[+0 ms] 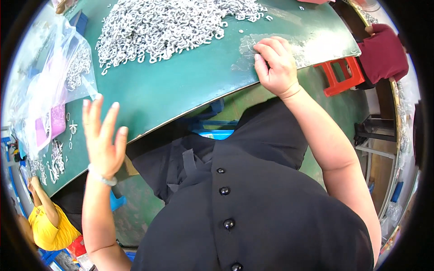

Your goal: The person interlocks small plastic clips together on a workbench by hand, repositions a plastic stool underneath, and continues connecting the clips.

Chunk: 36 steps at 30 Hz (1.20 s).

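My left hand (pixel 104 142) is raised near the table's left side, its fingers spread and nothing in it. Just beyond its fingertips hangs a clear plastic bag (pixel 83 63) with small white pieces showing through. My right hand (pixel 276 67) is over the table's near edge, beside a crinkled clear film patch (pixel 246 52). Its fingers are curled, with the thumb tip close to them; whatever they may hold is hidden. A large heap of small grey-white hook-shaped pieces (pixel 153 31) lies on the green table (pixel 176 86), beyond and between my hands.
A pink basket (pixel 58 119) stands left, with white loops and pieces (pixel 56 160) nearby. A person in yellow (pixel 52 228) works at lower left. A person in maroon (pixel 383 54) is at the right, near a red stool (pixel 341 77). A blue bin (pixel 79 21) sits behind the bag.
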Motion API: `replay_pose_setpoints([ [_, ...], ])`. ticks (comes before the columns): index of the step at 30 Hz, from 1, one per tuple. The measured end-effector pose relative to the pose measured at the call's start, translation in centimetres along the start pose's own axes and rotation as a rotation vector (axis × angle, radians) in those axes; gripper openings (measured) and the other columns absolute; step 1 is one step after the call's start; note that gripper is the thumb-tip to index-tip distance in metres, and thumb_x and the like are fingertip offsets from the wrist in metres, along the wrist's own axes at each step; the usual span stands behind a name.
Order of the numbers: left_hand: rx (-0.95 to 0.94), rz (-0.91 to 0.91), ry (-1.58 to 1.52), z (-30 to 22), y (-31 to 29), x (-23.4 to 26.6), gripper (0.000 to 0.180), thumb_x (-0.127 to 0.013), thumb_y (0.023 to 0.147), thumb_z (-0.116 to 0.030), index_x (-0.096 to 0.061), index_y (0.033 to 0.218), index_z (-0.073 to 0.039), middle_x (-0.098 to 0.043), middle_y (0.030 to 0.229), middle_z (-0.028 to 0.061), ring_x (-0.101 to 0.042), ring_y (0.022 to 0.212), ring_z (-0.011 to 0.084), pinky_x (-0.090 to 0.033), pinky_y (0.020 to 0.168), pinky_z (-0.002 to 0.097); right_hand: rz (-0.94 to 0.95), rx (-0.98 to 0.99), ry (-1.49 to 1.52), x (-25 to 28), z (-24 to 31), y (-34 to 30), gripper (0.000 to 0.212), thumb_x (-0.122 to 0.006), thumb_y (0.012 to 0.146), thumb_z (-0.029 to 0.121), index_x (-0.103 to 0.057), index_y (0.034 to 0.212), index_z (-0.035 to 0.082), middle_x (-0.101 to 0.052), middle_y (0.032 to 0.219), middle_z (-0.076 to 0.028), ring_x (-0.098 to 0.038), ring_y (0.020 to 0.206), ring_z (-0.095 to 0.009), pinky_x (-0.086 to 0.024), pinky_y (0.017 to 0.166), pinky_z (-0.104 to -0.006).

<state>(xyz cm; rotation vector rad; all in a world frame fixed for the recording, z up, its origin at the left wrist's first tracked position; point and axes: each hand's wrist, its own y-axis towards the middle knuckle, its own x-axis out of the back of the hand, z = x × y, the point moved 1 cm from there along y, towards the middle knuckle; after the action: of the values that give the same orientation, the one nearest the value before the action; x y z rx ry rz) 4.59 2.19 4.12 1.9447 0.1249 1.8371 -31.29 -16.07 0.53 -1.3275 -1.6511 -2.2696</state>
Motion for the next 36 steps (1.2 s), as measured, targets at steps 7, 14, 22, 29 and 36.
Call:
replay_pose_setpoints([
  [7, 0.071, 0.028, -0.017, 0.0, -0.1, -3.0, 0.059, -0.052, 0.092, -0.032, -0.039, 0.142, -0.004, -0.030, 0.150, 0.0200, -0.020, 0.141, 0.0424, -0.018, 0.113, 0.0518, -0.008, -0.019, 0.049, -0.5, 0.0, 0.0, 0.018, -0.065, 0.070, 0.006, -0.063, 0.088, 0.003, -0.060, 0.092, -0.011, -0.056, 0.091, -0.031, -0.048, 0.085, -0.0379],
  [14, 0.049, 0.079, -0.003, 0.3, 0.0, -3.2, 0.058, -0.043, 0.096, -0.032, -0.034, 0.143, 0.001, -0.031, 0.149, 0.0211, -0.021, 0.141, 0.0410, -0.017, 0.114, 0.0504, -0.016, -0.032, 0.172, -0.7, 0.1, 0.2, 0.025, -0.066, 0.066, -0.001, -0.064, 0.091, 0.001, -0.061, 0.094, -0.012, -0.057, 0.091, -0.032, -0.049, 0.083, -0.0379],
  [22, 0.066, 0.136, -0.018, 0.4, 0.4, -3.1, 0.057, -0.040, 0.098, -0.032, -0.032, 0.144, 0.000, -0.033, 0.148, 0.0230, -0.024, 0.140, 0.0437, -0.019, 0.112, 0.0532, 0.061, -0.033, 0.160, -0.8, 0.0, 0.0, 0.025, -0.064, 0.066, 0.010, -0.062, 0.089, 0.000, -0.057, 0.095, -0.011, -0.054, 0.096, -0.030, -0.048, 0.085, -0.0375],
  [29, 0.034, 0.189, -0.010, 0.4, 0.7, -3.0, 0.058, -0.036, 0.098, -0.033, -0.029, 0.145, 0.000, -0.031, 0.149, 0.0240, -0.024, 0.140, 0.0433, -0.016, 0.113, 0.0536, 0.005, -0.062, 0.183, -1.1, -0.3, 0.1, 0.023, -0.064, 0.066, 0.010, -0.062, 0.086, 0.000, -0.057, 0.094, -0.011, -0.054, 0.095, -0.028, -0.050, 0.083, -0.0380],
  [36, 0.041, 0.229, -0.041, 0.4, 0.6, -3.4, 0.056, -0.034, 0.099, -0.035, -0.030, 0.144, -0.002, -0.029, 0.150, 0.0235, -0.022, 0.141, 0.0411, -0.010, 0.113, 0.0554, 0.066, -0.146, 0.149, -0.7, -0.1, 0.2, 0.022, -0.063, 0.067, 0.011, -0.062, 0.087, 0.001, -0.057, 0.094, -0.011, -0.054, 0.096, -0.028, -0.048, 0.086, -0.0374],
])
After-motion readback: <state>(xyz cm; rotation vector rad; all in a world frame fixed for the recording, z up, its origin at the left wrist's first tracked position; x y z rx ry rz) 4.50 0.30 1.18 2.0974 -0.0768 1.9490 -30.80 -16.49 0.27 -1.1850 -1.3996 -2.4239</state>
